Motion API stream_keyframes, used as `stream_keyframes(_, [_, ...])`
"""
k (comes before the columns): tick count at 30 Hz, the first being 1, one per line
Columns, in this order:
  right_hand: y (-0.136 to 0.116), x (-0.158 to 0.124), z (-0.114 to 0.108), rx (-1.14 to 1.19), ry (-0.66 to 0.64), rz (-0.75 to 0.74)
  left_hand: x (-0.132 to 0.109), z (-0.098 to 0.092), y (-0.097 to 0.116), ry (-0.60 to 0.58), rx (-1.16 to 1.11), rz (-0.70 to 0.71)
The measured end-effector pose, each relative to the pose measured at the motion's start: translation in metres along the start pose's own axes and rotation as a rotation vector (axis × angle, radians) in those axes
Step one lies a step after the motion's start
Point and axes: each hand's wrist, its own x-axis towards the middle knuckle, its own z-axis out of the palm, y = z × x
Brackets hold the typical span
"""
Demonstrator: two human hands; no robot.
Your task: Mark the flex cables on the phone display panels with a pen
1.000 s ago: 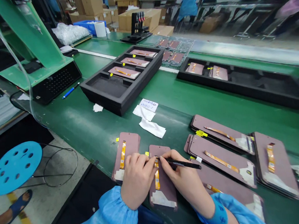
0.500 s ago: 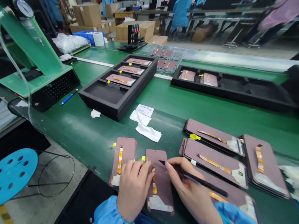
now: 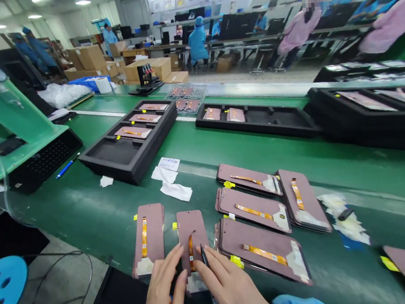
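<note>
A mauve phone screen panel (image 3: 191,225) with an orange flex cable (image 3: 191,252) lies on the green bench in front of me. My left hand (image 3: 163,287) rests at its left side, fingers stretched out and holding nothing. Between the fingers of my right hand (image 3: 229,283) are slim black tweezers (image 3: 211,285), pointing up beside the cable. The right fingertips touch the panel's lower part near the cable. The cable's upper end curls up off the panel. To the left lies a similar stack of panels (image 3: 148,233) with a yellow tab.
Stacked panels (image 3: 265,246) lie to the right. Black foam trays (image 3: 132,166) holding panels stand farther back. White paper scraps (image 3: 175,191), a crumpled white pile (image 3: 345,219) and a blue pen (image 3: 67,166) lie about. A green press (image 3: 15,108) stands at left; people work in the background.
The view has tilted up and turned right. My right hand and the tweezers have moved from the panel's upper right edge down beside the cable. The cable's upper end now curls up.
</note>
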Motion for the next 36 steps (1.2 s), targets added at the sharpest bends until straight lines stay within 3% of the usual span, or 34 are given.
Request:
stream_keyframes(3, [0.003, 0.001, -0.003, 0.008, 0.007, 0.002, 0.002, 0.007, 0.0, 0.027, -0.221, -0.183])
stream_keyframes(8, [0.015, -0.007, -0.006, 0.052, -0.027, -0.035, 0.012, 0.029, 0.007, 0.007, -0.773, -0.45])
stream_keyframes(10, [0.02, -0.009, -0.011, 0.133, -0.003, -0.038, 0.015, 0.028, 0.008, 0.026, -0.891, -0.537])
stream_keyframes(16, [0.033, -0.001, -0.032, 0.311, 0.09, 0.16, 0.007, -0.021, -0.015, 0.287, -0.834, -0.628])
stream_keyframes(19, [0.037, 0.016, -0.037, 0.487, 0.05, 0.184, 0.003, -0.039, -0.034, 0.346, -0.788, -0.663])
stream_keyframes(22, [0.037, 0.03, -0.032, 0.639, 0.003, 0.328, 0.001, -0.04, -0.047, 0.336, -0.73, -0.672])
stream_keyframes(25, [0.037, 0.038, -0.019, 0.82, -0.092, 0.562, 0.0, -0.039, -0.048, 0.318, -0.398, -0.572])
stream_keyframes(29, [0.037, 0.047, -0.003, 1.015, -0.142, 0.747, 0.006, -0.04, -0.032, 0.354, 0.277, -0.215])
stream_keyframes(33, [0.035, 0.059, 0.005, 0.999, -0.089, 0.756, 0.025, -0.026, -0.007, 0.222, 0.285, 0.087])
stream_keyframes(36, [0.034, 0.063, 0.011, 0.882, -0.025, 0.685, 0.041, -0.007, 0.003, 0.125, 0.283, 0.144])
